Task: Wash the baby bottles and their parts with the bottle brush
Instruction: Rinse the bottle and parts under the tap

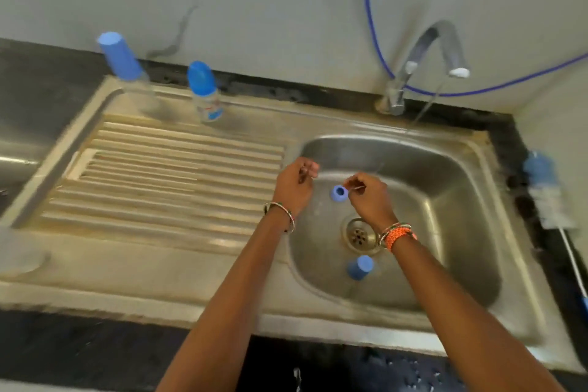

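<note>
Both hands over the sink (471,200) — right hand (370,200) pinching a blue ring (338,193), left hand (294,184) curled, grip unclear.

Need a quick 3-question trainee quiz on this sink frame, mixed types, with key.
1. True or false: the bottle brush is in the right hand.
2. How many capped bottles stand behind the drainboard?
3. The blue ring is: A) in the basin, between the hands, B) on the drainboard, C) under the tap.

Key: 1 false, it lies on the counter right of the sink; 2 two; 3 A.
</note>
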Tool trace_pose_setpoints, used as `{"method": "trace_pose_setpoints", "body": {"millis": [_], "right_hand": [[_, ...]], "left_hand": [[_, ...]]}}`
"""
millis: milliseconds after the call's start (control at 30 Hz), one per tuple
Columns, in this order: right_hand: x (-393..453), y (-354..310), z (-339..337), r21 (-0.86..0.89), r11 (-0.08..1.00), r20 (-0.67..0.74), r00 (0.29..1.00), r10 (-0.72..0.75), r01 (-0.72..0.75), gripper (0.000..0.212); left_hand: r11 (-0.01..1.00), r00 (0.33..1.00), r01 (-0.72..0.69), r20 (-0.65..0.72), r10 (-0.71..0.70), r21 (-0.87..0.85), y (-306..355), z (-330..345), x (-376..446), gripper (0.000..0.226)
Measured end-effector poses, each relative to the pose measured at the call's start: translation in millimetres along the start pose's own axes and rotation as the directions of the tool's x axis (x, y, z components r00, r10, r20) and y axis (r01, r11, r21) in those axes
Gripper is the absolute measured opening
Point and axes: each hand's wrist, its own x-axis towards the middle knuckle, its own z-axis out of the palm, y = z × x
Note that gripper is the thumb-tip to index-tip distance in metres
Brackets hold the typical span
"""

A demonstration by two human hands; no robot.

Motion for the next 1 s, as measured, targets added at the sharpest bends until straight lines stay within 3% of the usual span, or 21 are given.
{"method": "trace_pose_setpoints", "body": {"millis": [200, 267, 400, 467, 533, 633, 700, 767, 900, 1000], "right_hand": [[58, 81, 25, -0.353, 0.935, 0.262, 0.961, 0.091, 0.008, 0.023], [70, 89, 39, -0.448, 0.894, 0.300, 0.945, 0.129, 0.020, 0.037], [83, 100, 60, -0.429, 0.902, 0.295, 0.935, 0.196, -0.053, 0.067], [87, 105, 62, -0.431, 0.902, 0.354, 0.922, 0.157, 0.012, 0.059], [89, 107, 60, -0.318, 0.948, 0.317, 0.942, 0.105, 0.001, 0.042], [84, 98, 47, 0.136, 0.967, 0.128, 0.972, 0.199, -0.216, 0.030], [77, 82, 27, 0.500, 0.786, 0.170, 0.931, 0.323, -0.363, 0.019], [75, 69, 4, 0.711, 0.561, 0.263, 0.900, 0.348, -0.425, 0.015], [74, 38, -41, 0.860, 0.368, 0.284, 0.930, 0.234, -0.355, 0.012], [77, 21, -61, 0.878, 0.392, 0.214, 0.959, 0.187, -0.273, 0.016]], "left_hand": [[0.985, 0.983, 0.171, 0.066, -0.173, 0.032, -29, 62, 42, 0.036], [0.967, 0.965, 0.252, 0.074, -0.253, 0.027, -41, 70, 50, 0.036], [0.905, 0.904, 0.423, 0.079, -0.419, -0.040, -60, 67, 50, 0.023], [0.884, 0.885, 0.463, 0.079, -0.458, -0.060, -63, 63, 46, 0.030], [0.892, 0.892, 0.451, 0.040, -0.450, -0.028, -63, 62, 43, 0.035], [0.917, 0.916, 0.398, 0.038, -0.399, 0.022, -53, 70, 42, 0.031], [0.936, 0.933, 0.347, 0.077, -0.351, 0.061, -39, 85, 38, 0.023], [0.947, 0.942, 0.322, 0.096, -0.322, 0.022, -24, 103, 28, 0.013], [0.960, 0.962, 0.268, 0.073, -0.263, -0.081, 13, 122, 25, 0.011], [0.969, 0.966, 0.229, 0.147, -0.214, -0.092, 44, 127, 44, 0.016]]}}
